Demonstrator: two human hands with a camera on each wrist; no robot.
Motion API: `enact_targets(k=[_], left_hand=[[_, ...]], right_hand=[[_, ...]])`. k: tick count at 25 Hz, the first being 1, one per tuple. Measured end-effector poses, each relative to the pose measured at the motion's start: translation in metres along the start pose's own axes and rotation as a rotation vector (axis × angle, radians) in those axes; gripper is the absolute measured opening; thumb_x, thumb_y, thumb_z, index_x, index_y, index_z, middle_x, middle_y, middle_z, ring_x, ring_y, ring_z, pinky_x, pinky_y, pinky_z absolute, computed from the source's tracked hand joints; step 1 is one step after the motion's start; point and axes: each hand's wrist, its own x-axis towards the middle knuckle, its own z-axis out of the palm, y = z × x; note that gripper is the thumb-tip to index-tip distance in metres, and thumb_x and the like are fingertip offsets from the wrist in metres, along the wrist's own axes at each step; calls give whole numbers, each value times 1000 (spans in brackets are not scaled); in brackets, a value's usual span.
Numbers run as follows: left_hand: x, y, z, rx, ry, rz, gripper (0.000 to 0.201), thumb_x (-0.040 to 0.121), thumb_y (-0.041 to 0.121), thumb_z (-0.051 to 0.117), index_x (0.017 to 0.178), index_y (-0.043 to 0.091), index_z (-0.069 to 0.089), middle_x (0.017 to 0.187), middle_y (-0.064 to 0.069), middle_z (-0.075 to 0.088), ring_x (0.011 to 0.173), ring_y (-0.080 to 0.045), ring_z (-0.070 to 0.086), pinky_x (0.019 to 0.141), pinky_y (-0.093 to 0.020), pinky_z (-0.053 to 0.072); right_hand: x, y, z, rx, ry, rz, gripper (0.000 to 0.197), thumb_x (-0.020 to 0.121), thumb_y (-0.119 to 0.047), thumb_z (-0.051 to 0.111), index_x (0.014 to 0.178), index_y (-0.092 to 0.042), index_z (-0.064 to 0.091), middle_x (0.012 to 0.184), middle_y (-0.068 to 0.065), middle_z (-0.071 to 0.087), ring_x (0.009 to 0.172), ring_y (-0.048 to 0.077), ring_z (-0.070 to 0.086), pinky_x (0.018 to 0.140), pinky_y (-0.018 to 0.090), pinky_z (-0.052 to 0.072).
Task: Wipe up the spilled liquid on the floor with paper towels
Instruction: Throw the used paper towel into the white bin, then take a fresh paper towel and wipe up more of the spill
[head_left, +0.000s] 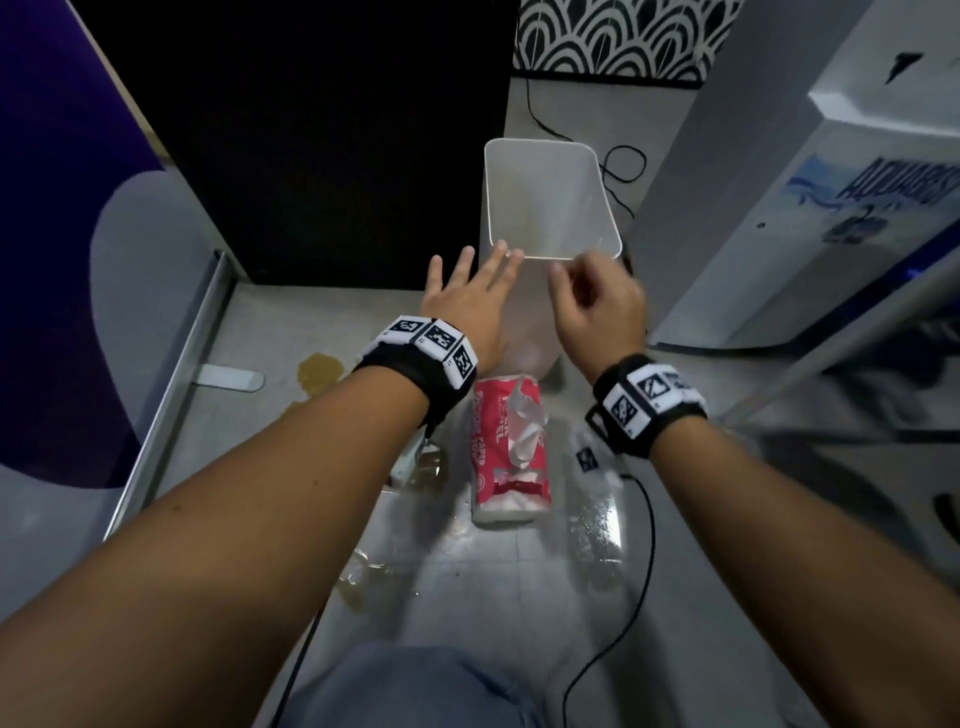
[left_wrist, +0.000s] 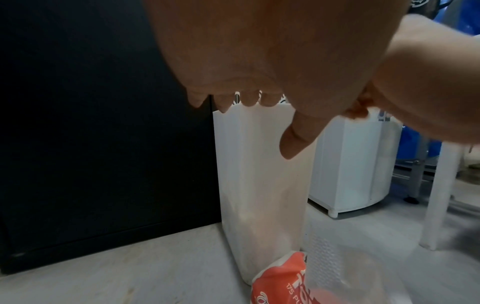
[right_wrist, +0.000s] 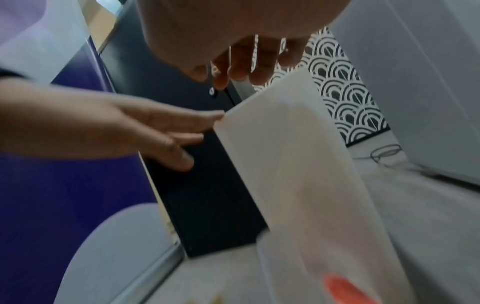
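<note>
Left hand (head_left: 470, 306), fingers spread, and right hand (head_left: 597, 306), loosely curled, both empty, hover at the bin (head_left: 550, 200) rim, frame centre; towel pack (head_left: 511, 452) lies below; brown spills (head_left: 319, 371) remain lower left, so wiping seems unfinished

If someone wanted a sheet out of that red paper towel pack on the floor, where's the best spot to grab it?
Probably the white sheet that sticks up crumpled through the slot in the top face of the red pack. The pack lies flat on the floor with that slot facing up, so come from above, pinch the loose tuft and pull upward. The other hand may have to steady the pack.
</note>
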Motion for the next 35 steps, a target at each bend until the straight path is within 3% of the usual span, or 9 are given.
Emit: enact_targets(k=[2, 5, 9, 16, 20, 24, 28, 31, 35], left_hand=[[-1, -1, 0, 4, -1, -1, 94, 89, 27, 55, 156, 28, -11, 165, 7, -10, 152, -29, -3, 119, -54, -4], [0, 0, 1, 20, 0, -4, 98, 88, 24, 60, 155, 28, -11, 165, 7, -10, 152, -30, -1, 118, -55, -6], [1, -1, 3, 15, 4, -6, 101, 84, 19, 61, 156, 28, -9, 165, 6, -7, 151, -32, 3, 117, -57, -7], [1, 1, -8, -13, -32, -2, 97, 83, 21, 59, 156, 27, -5, 165, 5, -4, 151, -34, 1, 118, -58, -7], [-7, -1, -17, -158, -39, -31, 96, 85, 26, 60, 157, 29, -4, 165, 4, -7, 151, -29, -9, 119, -55, -7], [-31, -27, -15, -535, 21, -172, 86, 88, 20, 57, 158, 26, 7, 165, -2, 3, 152, -24, 4, 122, -43, 10], [-61, -64, -13, -1054, 1, -230, 69, 72, 9, 62, 136, 33, 53, 140, 0, 54, 106, -16, 60, 86, -29, 49], [-87, -84, -17, -1169, 38, -176, 52, 59, 9, 67, 110, 19, 68, 118, 3, 66, 102, -5, 60, 82, -23, 50], [-116, -109, -5, -1186, 75, -260, 56, 62, 1, 73, 115, 16, 61, 121, 2, 63, 110, -2, 56, 84, -20, 50]], right_hand=[[-40, 1, 3, -81, -255, 135, 48, 94, -58, 52, 67, -19, 50, 56, -7, 49, 53, 20, 49, 53, 28, 39], [-89, 17, 16, -481, -735, 336, 80, 79, -92, 27, 97, -20, 55, 82, -2, 65, 75, 25, 65, 69, 36, 56], [-104, 26, 24, -622, -1004, 347, 75, 91, -79, 26, 103, -15, 64, 99, 10, 71, 88, 30, 67, 76, 37, 55], [-83, 11, -1, -308, -866, 307, 62, 102, -56, 36, 56, -15, 39, 61, 7, 49, 67, 33, 55, 61, 34, 36], [-66, -16, -27, 36, -678, 392, 68, 98, -55, 52, 50, -9, 34, 47, 3, 37, 46, 17, 35, 52, 33, 26], [-36, -49, -44, 631, -627, 524, 68, 88, -53, 62, 70, 13, 58, 63, 20, 61, 59, 19, 54, 59, 30, 39], [-10, -88, -31, 1002, -758, 689, 26, 93, -24, 59, 79, -8, 73, 67, 4, 65, 56, 16, 59, 57, 25, 45], [-6, -106, -7, 1135, -954, 889, 29, 99, -22, 48, 107, -4, 70, 86, 8, 72, 73, 18, 69, 70, 25, 54], [-27, -113, 34, 1123, -1181, 1025, 47, 85, -30, 68, 120, 1, 65, 112, 21, 59, 100, 36, 53, 94, 39, 41]])
